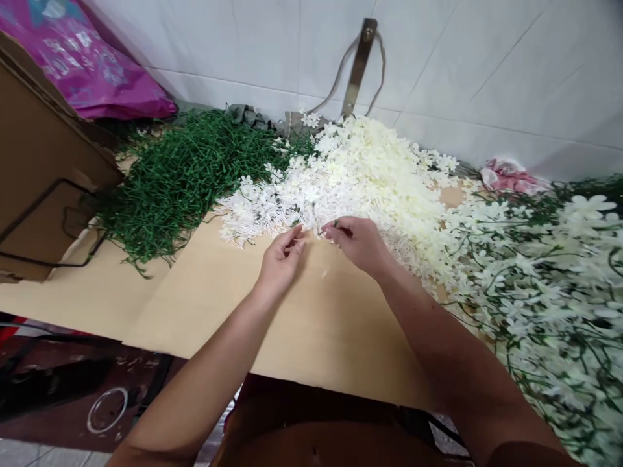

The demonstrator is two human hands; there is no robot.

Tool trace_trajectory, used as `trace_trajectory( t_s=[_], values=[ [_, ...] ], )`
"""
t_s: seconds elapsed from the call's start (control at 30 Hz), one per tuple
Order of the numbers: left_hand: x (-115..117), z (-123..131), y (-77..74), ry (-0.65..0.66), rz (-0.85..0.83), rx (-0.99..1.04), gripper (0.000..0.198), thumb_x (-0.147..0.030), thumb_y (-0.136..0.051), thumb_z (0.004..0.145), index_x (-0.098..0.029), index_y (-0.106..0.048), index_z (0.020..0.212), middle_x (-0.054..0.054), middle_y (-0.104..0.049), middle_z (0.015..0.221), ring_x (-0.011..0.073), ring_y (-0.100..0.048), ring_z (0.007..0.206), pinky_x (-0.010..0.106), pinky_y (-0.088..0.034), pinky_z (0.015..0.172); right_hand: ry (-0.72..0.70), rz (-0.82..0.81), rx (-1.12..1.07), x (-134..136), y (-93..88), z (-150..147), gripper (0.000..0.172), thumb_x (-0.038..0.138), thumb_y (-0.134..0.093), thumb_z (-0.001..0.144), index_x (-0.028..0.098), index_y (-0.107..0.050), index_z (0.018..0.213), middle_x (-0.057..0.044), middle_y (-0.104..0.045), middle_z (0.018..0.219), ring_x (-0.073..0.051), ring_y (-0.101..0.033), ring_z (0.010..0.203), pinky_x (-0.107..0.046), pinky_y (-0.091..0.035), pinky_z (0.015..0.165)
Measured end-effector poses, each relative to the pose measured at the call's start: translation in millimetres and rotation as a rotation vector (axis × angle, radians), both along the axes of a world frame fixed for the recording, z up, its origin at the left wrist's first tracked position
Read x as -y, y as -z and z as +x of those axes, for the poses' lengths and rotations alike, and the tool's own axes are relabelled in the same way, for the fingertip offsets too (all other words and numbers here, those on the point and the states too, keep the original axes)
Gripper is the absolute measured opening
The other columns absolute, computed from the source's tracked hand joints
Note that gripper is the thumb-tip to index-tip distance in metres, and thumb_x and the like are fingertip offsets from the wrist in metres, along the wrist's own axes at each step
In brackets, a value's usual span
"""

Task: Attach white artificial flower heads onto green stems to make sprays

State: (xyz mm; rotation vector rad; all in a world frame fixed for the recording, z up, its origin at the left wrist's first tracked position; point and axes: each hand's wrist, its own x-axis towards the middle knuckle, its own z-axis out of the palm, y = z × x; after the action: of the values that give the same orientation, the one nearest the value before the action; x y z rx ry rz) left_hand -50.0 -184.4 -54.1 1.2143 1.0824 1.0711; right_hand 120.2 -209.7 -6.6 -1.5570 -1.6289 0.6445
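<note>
My left hand (pixel 282 254) and my right hand (pixel 357 240) meet at the near edge of a big heap of white artificial flowers (pixel 360 175) on a cardboard sheet (pixel 209 305). The fingers of both hands are pinched together. A thin green stem tip (pixel 335 223) shows at my right fingertips, with a small white flower piece (pixel 318 230) between the two hands. What my left fingers pinch is too small to name. One stray white petal (pixel 324 274) lies on the cardboard just below my hands.
A pile of green plastic stems (pixel 180 175) lies to the left. Finished green sprigs with white flowers (pixel 549 292) spread on the right. A brown cardboard box (pixel 43 149) and a magenta bag (pixel 87 65) stand at the far left against the white tiled wall (pixel 487 65).
</note>
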Motion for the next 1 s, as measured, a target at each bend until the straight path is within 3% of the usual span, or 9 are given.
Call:
trace_trajectory(
  t_s=[0.07,0.17,0.3,0.4,0.5,0.63,0.73,0.83,1.0],
  values=[
    [6,2,-4.8,0.068,0.01,0.036,0.044,-0.041,-0.073,0.073,-0.015,-0.07,0.109,0.011,-0.07,0.111,0.0191,-0.065,0.097,0.032,-0.047,0.093,-0.087,-0.099,-0.029,20,-0.7,0,0.019,0.024,-0.053,0.085,0.016,-0.064,0.072,-0.002,-0.067,0.071,-0.01,-0.051,0.057,-0.026,-0.04,0.057],
    [17,4,-12.3,0.213,-0.007,0.055,0.035,-0.046,-0.07,0.075,-0.015,-0.073,0.092,0.006,-0.072,0.084,0.0167,-0.064,0.081,0.032,-0.048,0.085,-0.2,-0.19,-0.086,39,-1.5,4,0.021,0.025,-0.05,0.086,0.016,-0.064,0.073,0.0,-0.059,0.063,-0.009,-0.05,0.056,-0.024,-0.038,0.054],
    [19,2,-16.5,0.257,0.065,-0.01,0.022,-0.038,-0.068,0.077,-0.016,-0.071,0.072,0.001,-0.062,0.062,0.0131,-0.057,0.065,0.028,-0.046,0.071,-0.165,-0.233,-0.181,53,5.3,9,0.013,0.022,-0.057,0.083,0.014,-0.065,0.088,0.001,-0.058,0.068,-0.01,-0.052,0.06,-0.025,-0.043,0.059],
    [14,-1,-14.9,0.172,0.058,0.007,0.019,-0.028,-0.071,0.072,-0.018,-0.07,0.088,-0.004,-0.057,0.056,0.0109,-0.053,0.056,0.025,-0.045,0.062,-0.135,-0.147,0.027,56,19.3,4,0.025,0.015,-0.066,0.077,0.013,-0.065,0.102,-0.007,-0.065,0.089,-0.015,-0.057,0.077,-0.033,-0.048,0.076],
    [9,-3,-12.4,0.157,0.003,0.032,0.022,-0.026,-0.073,0.069,-0.017,-0.067,0.088,-0.003,-0.059,0.057,0.0106,-0.055,0.055,0.024,-0.045,0.059,-0.188,-0.055,0.347,53,34.8,-8,0.016,0.01,-0.068,0.075,0.011,-0.068,0.091,-0.014,-0.064,0.097,-0.024,-0.053,0.095,-0.043,-0.044,0.091],
    [11,-3,-7.4,0.264,-0.084,0.001,0.02,-0.031,-0.071,0.071,-0.016,-0.064,0.083,-0.001,-0.061,0.06,0.0102,-0.053,0.054,0.023,-0.044,0.057,-0.211,-0.075,0.452,44,45.6,-14,0.011,0.006,-0.054,0.082,0.013,-0.063,0.08,-0.013,-0.062,0.088,-0.024,-0.05,0.089,-0.039,-0.044,0.085],
    [14,-4,-1.9,0.362,-0.049,-0.122,0.019,-0.035,-0.064,0.077,-0.017,-0.066,0.083,-0.001,-0.058,0.06,0.0103,-0.05,0.054,0.023,-0.04,0.055,-0.124,-0.043,0.363,40,43.9,0,0.012,0.008,-0.052,0.082,0.016,-0.057,0.075,-0.009,-0.059,0.082,-0.02,-0.049,0.082,-0.036,-0.043,0.08],
    [12,-6,-0.7,0.429,0.13,-0.367,0.02,-0.036,-0.057,0.082,-0.019,-0.067,0.076,0.002,-0.061,0.067,0.0137,-0.052,0.06,0.027,-0.041,0.06,0.06,-0.04,0.124,37,35.9,22,0.007,0.013,-0.052,0.081,0.018,-0.056,0.079,-0.003,-0.057,0.077,-0.016,-0.048,0.072,-0.033,-0.042,0.072],
    [-20,3,-21.1,0.331,0.487,-0.765,0.017,-0.026,-0.054,0.082,-0.022,-0.07,0.081,0.005,-0.063,0.082,0.0204,-0.057,0.078,0.033,-0.043,0.074,0.18,-0.046,-0.284,36,22.2,51,0.011,0.031,-0.06,0.078,0.02,-0.057,0.076,0.0,-0.057,0.072,-0.012,-0.047,0.064,-0.027,-0.039,0.06]
  ],
)
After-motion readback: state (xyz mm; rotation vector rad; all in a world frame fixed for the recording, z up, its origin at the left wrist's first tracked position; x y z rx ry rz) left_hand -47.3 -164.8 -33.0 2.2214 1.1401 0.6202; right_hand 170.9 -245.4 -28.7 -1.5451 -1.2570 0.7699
